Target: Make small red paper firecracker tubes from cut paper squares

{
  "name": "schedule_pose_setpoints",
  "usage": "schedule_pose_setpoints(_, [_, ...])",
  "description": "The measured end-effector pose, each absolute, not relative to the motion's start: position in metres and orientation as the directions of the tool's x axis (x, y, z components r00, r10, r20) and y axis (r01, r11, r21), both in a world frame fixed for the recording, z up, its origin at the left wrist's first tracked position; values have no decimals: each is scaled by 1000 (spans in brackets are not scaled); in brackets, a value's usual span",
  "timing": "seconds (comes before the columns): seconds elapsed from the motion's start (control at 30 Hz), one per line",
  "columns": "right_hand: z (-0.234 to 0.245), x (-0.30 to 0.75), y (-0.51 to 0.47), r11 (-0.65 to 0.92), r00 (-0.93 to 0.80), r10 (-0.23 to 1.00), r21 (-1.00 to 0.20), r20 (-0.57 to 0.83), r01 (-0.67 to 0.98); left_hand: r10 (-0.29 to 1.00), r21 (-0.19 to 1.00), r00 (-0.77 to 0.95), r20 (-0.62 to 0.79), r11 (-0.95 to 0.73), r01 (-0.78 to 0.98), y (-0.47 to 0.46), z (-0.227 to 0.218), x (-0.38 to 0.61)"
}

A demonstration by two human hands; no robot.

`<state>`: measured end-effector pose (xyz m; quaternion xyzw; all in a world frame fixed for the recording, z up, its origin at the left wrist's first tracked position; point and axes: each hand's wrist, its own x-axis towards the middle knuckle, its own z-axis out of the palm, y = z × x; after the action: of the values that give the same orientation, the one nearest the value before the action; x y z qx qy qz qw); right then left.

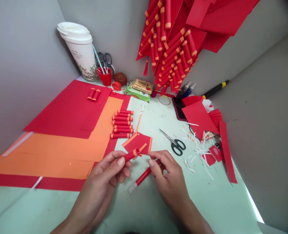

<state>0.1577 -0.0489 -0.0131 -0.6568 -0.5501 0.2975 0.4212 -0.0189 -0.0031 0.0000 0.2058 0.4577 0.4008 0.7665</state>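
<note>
Our left hand (106, 172) pinches a red paper tube (129, 156) over the green table (214, 201). Our right hand (169, 172) is beside its open end, but we can't tell what those fingers hold. The white cup (83, 57) has writing too small for us to read.

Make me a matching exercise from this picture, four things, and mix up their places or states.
Things:
1. Left hand
2. White cup
3. Orange sheet
4. Scissors on the table

Places or states:
A. Topped with a lid
B. Beside white paper strips
C. Holding a red tube
D. Partly under a red sheet

Pairs: 1-C, 2-A, 3-D, 4-B
</note>
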Motion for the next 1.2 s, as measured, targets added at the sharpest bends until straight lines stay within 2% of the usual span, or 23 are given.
schedule_pose_setpoints(0.07, [-8,158,-51,10,240,966,-938,99,347,791,687,288,-541,612,-391,-4,-1,-18])
schedule_pose_setpoints(0.13, [-5,157,-52,69,246,959,-955,144,290,782,693,309,-542,623,-362,-5,-2,-17])
schedule_pose_setpoints(0.33, [-5,157,-50,180,166,955,-925,246,335,754,700,373,-540,649,-297,-7,-4,-15])
schedule_pose_setpoints(0.53, [-3,157,-48,167,158,958,-912,240,376,733,735,433,-524,647,-206,-7,2,-14])
schedule_pose_setpoints(0.63, [-1,158,-48,123,168,968,-933,188,339,739,773,441,-510,618,-142,-8,0,-15])
schedule_pose_setpoints(0.73, [1,157,-47,17,175,982,-966,64,258,800,848,365,-477,528,-49,-9,-3,-17])
schedule_pose_setpoints(0.8, [3,155,-47,-61,158,987,-981,-31,184,849,894,296,-438,445,45,-9,-4,-17])
schedule_pose_setpoints(0.93, [5,153,-46,-191,80,978,-981,-193,-29,861,907,297,-413,359,220,-8,1,-16])
schedule_pose_setpoints(1.03, [4,154,-46,-261,32,963,-958,-266,-120,870,914,300,-390,326,243,-8,5,-16])
schedule_pose_setpoints(1.2, [-3,154,-46,-263,7,963,-948,-268,-181,865,919,311,-394,362,157,-7,9,-16])
